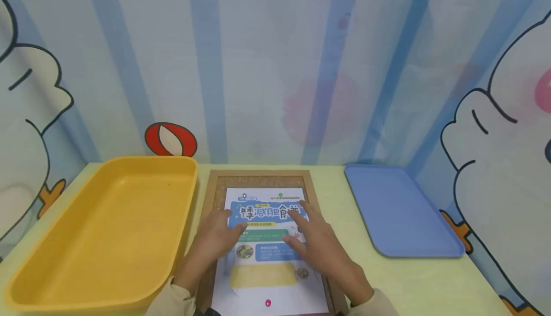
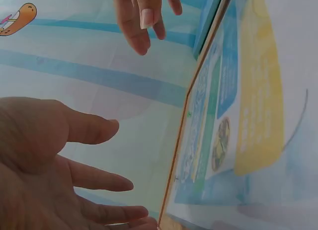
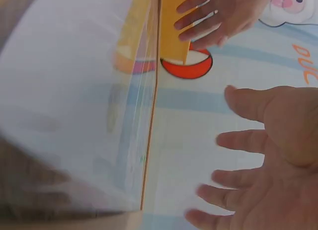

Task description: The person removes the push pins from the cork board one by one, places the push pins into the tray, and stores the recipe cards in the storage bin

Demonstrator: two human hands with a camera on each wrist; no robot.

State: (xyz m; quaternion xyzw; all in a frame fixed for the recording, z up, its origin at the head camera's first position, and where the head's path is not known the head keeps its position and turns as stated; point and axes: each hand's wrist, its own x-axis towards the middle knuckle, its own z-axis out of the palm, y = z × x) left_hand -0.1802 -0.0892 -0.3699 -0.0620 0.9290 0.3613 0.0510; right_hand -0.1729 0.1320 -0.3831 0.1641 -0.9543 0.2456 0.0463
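A printed poster [image 1: 268,255] with coloured text blocks lies on a wood-framed cork board [image 1: 263,181]. A green push pin [image 1: 281,194] is at its upper right, a pale one [image 1: 244,195] at its upper left, and a pink one [image 1: 268,302] near its lower edge. My left hand [image 1: 213,239] hovers by the poster's left side, fingers spread and holding nothing. On the right side my right hand [image 1: 320,246] is likewise spread. Both wrist views show empty palms, the left hand [image 2: 74,175] and the right hand [image 3: 268,165], raised off the sheet.
To the left stands a deep yellow tray [image 1: 120,239], close beside the board. A flat blue tray [image 1: 400,211] lies on the right of the pale yellow-green table [image 1: 413,282]. Behind rises a striped blue-and-white cloth [image 1: 258,67] with cartoon figures.
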